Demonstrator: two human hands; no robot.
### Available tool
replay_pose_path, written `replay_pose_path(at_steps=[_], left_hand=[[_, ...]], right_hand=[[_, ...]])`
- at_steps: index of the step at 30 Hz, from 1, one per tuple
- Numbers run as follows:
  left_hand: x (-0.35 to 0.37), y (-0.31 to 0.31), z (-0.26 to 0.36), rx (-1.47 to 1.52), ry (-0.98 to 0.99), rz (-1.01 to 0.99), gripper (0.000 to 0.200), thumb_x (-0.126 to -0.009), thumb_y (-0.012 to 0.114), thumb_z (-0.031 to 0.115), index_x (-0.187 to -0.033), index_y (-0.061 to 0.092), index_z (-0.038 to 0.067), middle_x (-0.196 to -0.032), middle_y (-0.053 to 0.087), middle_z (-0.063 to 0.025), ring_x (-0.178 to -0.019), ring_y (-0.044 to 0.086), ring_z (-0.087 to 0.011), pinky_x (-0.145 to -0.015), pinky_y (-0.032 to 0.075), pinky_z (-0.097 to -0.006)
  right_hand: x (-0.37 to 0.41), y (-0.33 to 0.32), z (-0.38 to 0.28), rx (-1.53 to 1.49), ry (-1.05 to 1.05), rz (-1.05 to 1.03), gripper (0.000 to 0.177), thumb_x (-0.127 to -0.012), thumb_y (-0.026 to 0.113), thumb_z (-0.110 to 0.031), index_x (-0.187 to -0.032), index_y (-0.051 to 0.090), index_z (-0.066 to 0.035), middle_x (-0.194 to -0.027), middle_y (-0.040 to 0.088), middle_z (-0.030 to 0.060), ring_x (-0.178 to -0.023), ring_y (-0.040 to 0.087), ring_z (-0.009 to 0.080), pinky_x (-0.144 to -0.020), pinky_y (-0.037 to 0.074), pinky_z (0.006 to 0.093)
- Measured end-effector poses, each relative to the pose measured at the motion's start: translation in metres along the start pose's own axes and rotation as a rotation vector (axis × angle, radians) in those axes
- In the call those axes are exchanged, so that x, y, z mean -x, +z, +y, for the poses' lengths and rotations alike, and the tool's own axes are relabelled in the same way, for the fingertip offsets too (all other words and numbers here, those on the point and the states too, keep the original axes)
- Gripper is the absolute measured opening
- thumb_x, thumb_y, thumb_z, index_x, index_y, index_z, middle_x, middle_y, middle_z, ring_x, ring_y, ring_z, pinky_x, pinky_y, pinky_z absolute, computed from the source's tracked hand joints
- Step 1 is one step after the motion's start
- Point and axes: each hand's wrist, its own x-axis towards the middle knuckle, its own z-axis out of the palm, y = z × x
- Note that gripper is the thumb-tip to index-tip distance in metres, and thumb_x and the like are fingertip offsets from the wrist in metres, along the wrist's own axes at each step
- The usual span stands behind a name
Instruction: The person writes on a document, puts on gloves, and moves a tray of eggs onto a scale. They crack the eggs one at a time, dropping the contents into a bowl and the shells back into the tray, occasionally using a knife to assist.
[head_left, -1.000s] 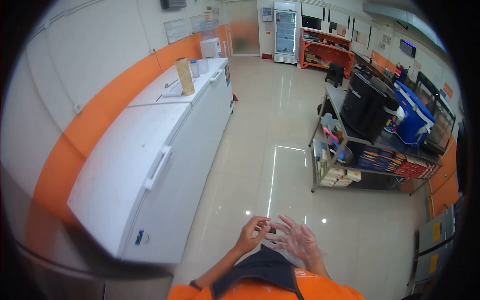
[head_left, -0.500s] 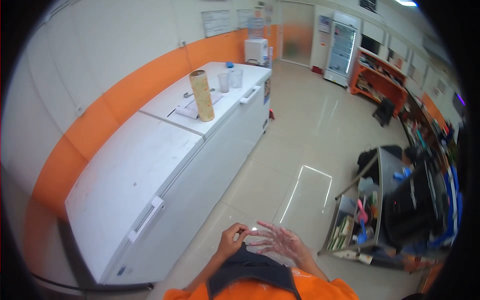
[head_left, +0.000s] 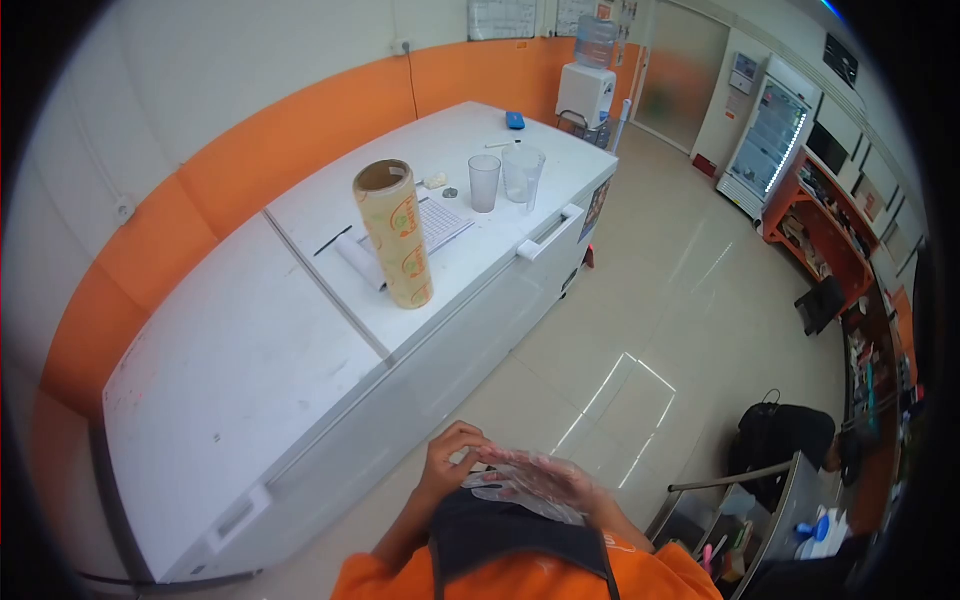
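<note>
A clear, crinkled disposable plastic glove (head_left: 508,488) covers my right hand (head_left: 560,480), whose fingers stretch out to the left and hold nothing. My left hand (head_left: 453,460) is closed, its thumb and fingers pinching the glove at the fingertips. Both hands are low in the head view, in front of my dark apron (head_left: 510,535) and orange sleeves. To the left of them runs a white chest freezer (head_left: 230,360). On its lid stands an upright cling film roll (head_left: 397,240), beside paper sheets (head_left: 440,225) and two translucent cups, a narrower one (head_left: 484,185) and a pitcher-like one (head_left: 522,175).
A metal cart (head_left: 735,510) stands at lower right, with a black bag (head_left: 785,440) behind it. Farther off are a water dispenser (head_left: 586,95), a glass-door fridge (head_left: 768,135) and an orange shelf (head_left: 820,230). Tiled floor (head_left: 640,310) runs between freezer and cart.
My view has turned left and come closer to the freezer, so the roll looks larger. My right hand's spread fingers have come closer together; my left still pinches at its fingertips.
</note>
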Motion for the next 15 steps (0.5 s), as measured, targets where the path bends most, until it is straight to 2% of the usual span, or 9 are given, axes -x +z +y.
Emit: replay_pose_path(at_steps=[3, 5, 6, 9, 10, 11, 13, 14, 15], left_hand=[[-0.041, 0.0, -0.032, 0.041, -0.022, 0.116, 0.012, -0.084, 0.06, -0.008, -0.09, 0.065, 0.001, -0.089, 0.064, -0.0095, -0.082, 0.061, -0.0178, -0.076, 0.049, -0.0288], [-0.069, -0.005, -0.048, 0.05, -0.099, 0.414, 0.007, -0.091, 0.055, -0.005, -0.09, 0.059, 0.001, -0.087, 0.06, -0.0078, -0.077, 0.058, -0.0149, -0.071, 0.049, -0.0288], [-0.08, -0.011, -0.06, 0.037, -0.105, 0.435, 0.007, -0.091, 0.055, -0.005, -0.09, 0.059, 0.001, -0.087, 0.06, -0.0078, -0.077, 0.058, -0.0149, -0.071, 0.049, -0.0288], [-0.091, -0.032, -0.087, -0.137, -0.224, 0.763, 0.01, -0.1, 0.049, 0.008, -0.093, 0.054, 0.002, -0.09, 0.056, -0.0067, -0.078, 0.055, -0.0124, -0.07, 0.049, -0.0271], [-0.092, -0.039, -0.09, -0.198, -0.248, 0.862, 0.014, -0.102, 0.049, 0.013, -0.094, 0.053, 0.003, -0.091, 0.055, -0.0062, -0.079, 0.055, -0.0119, -0.07, 0.048, -0.026], [-0.086, -0.048, -0.095, -0.219, -0.244, 0.971, 0.013, -0.101, 0.049, 0.013, -0.095, 0.054, 0.003, -0.092, 0.056, -0.007, -0.078, 0.055, -0.0125, -0.071, 0.049, -0.0266], [-0.073, -0.056, -0.088, -0.383, -0.294, 1.225, 0.015, -0.102, 0.048, 0.015, -0.098, 0.055, 0.003, -0.093, 0.056, -0.0072, -0.078, 0.056, -0.013, -0.072, 0.05, -0.0279], [-0.066, -0.058, -0.073, -0.531, -0.348, 1.361, 0.017, -0.103, 0.047, 0.018, -0.099, 0.055, 0.004, -0.093, 0.056, -0.0066, -0.079, 0.056, -0.0129, -0.072, 0.05, -0.0285], [-0.05, -0.063, -0.058, -0.625, -0.423, 1.463, 0.023, -0.103, 0.046, 0.025, -0.102, 0.056, 0.004, -0.092, 0.056, -0.006, -0.08, 0.056, -0.0138, -0.074, 0.049, -0.0297]], right_hand=[[-0.033, -0.043, -0.042, 0.009, 0.103, -0.096, 0.077, -0.096, 0.037, -0.059, -0.155, 0.018, -0.013, -0.16, 0.018, 0.0095, -0.145, 0.024, 0.0294, -0.112, 0.026, 0.0454], [-0.059, -0.067, -0.069, -0.022, 0.2, -0.06, 0.082, -0.094, 0.038, -0.064, -0.156, 0.017, -0.014, -0.161, 0.016, 0.0061, -0.148, 0.017, 0.0272, -0.111, 0.026, 0.0447], [-0.076, -0.085, -0.079, -0.065, 0.249, -0.092, 0.079, -0.096, 0.038, -0.061, -0.156, 0.017, -0.014, -0.162, 0.016, 0.0044, -0.149, 0.015, 0.0243, -0.113, 0.025, 0.0391], [-0.12, -0.14, -0.11, 0.078, 0.435, -0.16, 0.07, -0.101, 0.038, -0.051, -0.155, 0.017, -0.014, -0.162, 0.015, 0.0031, -0.148, 0.018, 0.0236, -0.114, 0.027, 0.0338], [-0.137, -0.14, -0.14, 0.082, 0.402, -0.201, 0.057, -0.103, 0.042, -0.037, -0.152, 0.027, -0.011, -0.157, 0.028, 0.0073, -0.144, 0.029, 0.0242, -0.107, 0.036, 0.0287], [-0.154, -0.16, -0.156, 0.077, 0.429, -0.221, 0.057, -0.103, 0.042, -0.037, -0.152, 0.027, -0.011, -0.157, 0.028, 0.0073, -0.144, 0.029, 0.0242, -0.107, 0.036, 0.0287], [-0.19, -0.201, -0.185, 0.164, 0.384, -0.491, 0.05, -0.102, 0.047, -0.032, -0.145, 0.041, -0.007, -0.147, 0.043, 0.0123, -0.135, 0.042, 0.0242, -0.099, 0.043, 0.0307], [-0.212, -0.216, -0.209, 0.239, 0.418, -0.49, 0.039, -0.102, 0.05, -0.024, -0.135, 0.051, -0.003, -0.132, 0.055, 0.0127, -0.128, 0.049, 0.0211, -0.104, 0.043, 0.0326], [-0.237, -0.233, -0.22, 0.437, 0.386, -0.416, 0.044, -0.099, 0.056, -0.026, -0.135, 0.049, -0.002, -0.132, 0.054, 0.0133, -0.127, 0.05, 0.0218, -0.103, 0.044, 0.0328]])
